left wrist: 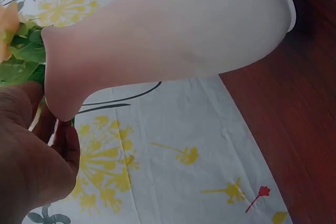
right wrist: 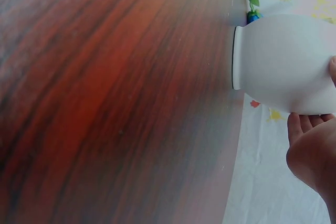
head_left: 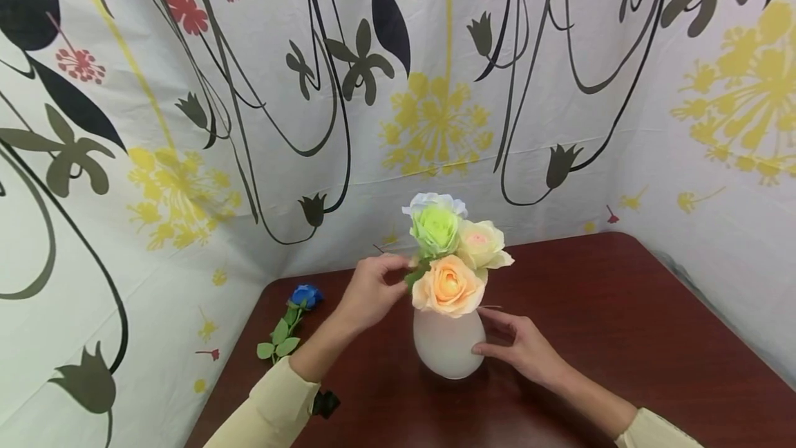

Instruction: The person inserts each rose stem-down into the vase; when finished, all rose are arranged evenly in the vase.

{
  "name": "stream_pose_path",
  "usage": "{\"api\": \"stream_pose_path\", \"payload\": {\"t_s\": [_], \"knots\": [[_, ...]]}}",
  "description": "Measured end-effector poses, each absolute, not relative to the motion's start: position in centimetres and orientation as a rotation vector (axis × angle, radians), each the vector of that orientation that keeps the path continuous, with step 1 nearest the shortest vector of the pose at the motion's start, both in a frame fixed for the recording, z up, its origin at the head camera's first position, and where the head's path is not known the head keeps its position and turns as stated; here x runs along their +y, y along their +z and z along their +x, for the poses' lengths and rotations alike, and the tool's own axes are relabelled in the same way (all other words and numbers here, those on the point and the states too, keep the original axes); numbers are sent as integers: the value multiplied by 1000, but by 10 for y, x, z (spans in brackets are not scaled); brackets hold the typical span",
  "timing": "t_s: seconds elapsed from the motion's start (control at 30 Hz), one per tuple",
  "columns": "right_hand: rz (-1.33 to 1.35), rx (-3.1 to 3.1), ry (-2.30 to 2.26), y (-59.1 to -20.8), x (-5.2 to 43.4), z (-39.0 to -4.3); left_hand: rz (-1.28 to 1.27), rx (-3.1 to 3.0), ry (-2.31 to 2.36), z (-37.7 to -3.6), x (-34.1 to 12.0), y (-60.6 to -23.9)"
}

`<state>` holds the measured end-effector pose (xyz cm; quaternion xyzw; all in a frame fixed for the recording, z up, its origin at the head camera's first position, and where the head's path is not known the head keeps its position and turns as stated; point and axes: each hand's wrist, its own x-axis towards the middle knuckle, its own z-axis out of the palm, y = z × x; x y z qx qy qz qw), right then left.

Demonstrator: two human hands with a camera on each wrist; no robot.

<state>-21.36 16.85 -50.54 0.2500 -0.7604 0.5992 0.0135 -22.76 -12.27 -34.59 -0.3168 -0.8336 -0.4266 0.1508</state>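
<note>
I'm in the middle of settling stems into the white vase [head_left: 449,344], which stands on the dark red table [head_left: 622,337] just below the centre of the frame. My left hand [head_left: 367,292] is up at the vase's mouth, fingers curled and pinching at the green leaves and stem under the peach rose [head_left: 449,287] — exactly which stem I can't tell, the blooms hide it. My right hand [head_left: 522,348] rests against the vase's right side with fingers nearly straight, steadying rather than gripping. A green rose [head_left: 435,228] and a cream rose [head_left: 480,244] sit above the peach one, touching it. The blue rose [head_left: 305,296] lies on the table at the left (well apart from the vase), not yet placed. I judge the next move calls for letting go of the stem gently — no tipping — then reaching left for it.
</note>
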Motion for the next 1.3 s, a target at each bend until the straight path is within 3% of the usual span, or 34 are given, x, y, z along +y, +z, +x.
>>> {"api": "stream_pose_path", "payload": {"t_s": [0.53, 0.77, 1.3], "knots": [[794, -2362, 1872, -504, 168, -214, -969, -2355, -1322, -227, -121, -355], [774, -2376, 1878, -505, 168, -213, -871, -2371, -1298, -224, -127, -357], [756, -2385, 1884, -504, 167, -211, -650, -2102, -1576, -237, -189, -361]]}}
